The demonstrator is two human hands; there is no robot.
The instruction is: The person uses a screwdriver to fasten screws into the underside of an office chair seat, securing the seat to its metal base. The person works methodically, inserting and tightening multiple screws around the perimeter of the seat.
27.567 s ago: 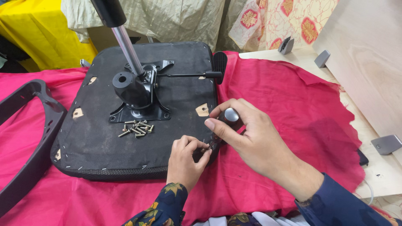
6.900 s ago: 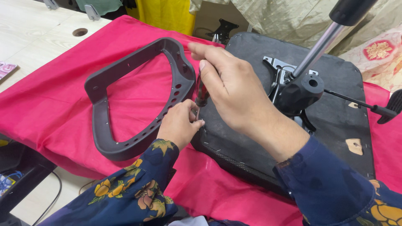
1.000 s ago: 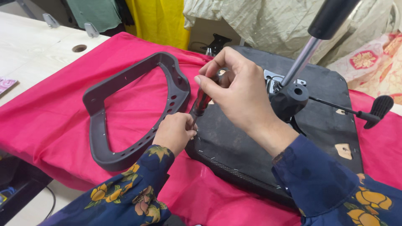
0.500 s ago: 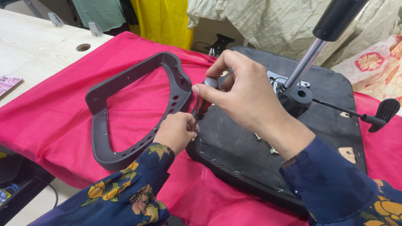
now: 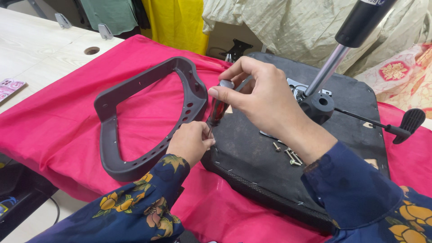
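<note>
At the left edge of the upturned chair seat base (image 5: 252, 148), right hand (image 5: 258, 96) grips the top of a screwdriver (image 5: 217, 108), held upright. Left hand (image 5: 191, 141) is pinched narrow around its tip, which is hidden. Grey armrest frame (image 5: 148, 117) touches the seat edge, lying on the pink cloth (image 5: 67, 112) over the table (image 5: 40, 54). Loose screws (image 5: 288, 154) sit on the base near the gas lift cylinder (image 5: 342, 49).

Matt plastic frame (image 5: 148, 112) — pink cloth (image 5: 67, 117)
</note>
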